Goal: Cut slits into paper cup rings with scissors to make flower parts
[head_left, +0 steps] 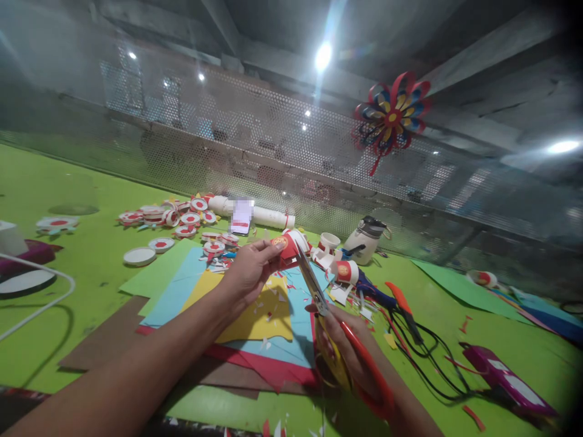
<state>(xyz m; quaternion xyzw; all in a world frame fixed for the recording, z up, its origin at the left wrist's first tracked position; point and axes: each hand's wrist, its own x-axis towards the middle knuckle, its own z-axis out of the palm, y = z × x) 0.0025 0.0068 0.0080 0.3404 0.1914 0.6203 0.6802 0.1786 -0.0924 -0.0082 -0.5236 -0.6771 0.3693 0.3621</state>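
Between the fingers of my left hand (249, 267) is a red and white paper cup (291, 246), held up over the coloured sheets. My right hand (348, 340) grips a pair of scissors (314, 288) with red and yellow handles. The scissors point up and away from me, their tips at the cup's right side; whether they are cutting into it I cannot tell. Beneath my hands lie a yellow sheet (255, 321) and a light blue sheet (298, 340), strewn with small paper scraps.
Several cut red and white paper discs (189, 218) lie at the back left, near a phone (241, 216) leaning on a white tube (273, 217). To the right are another paper cup (348, 272), a blue glue gun (376, 291), black cables and a purple power strip (507, 379).
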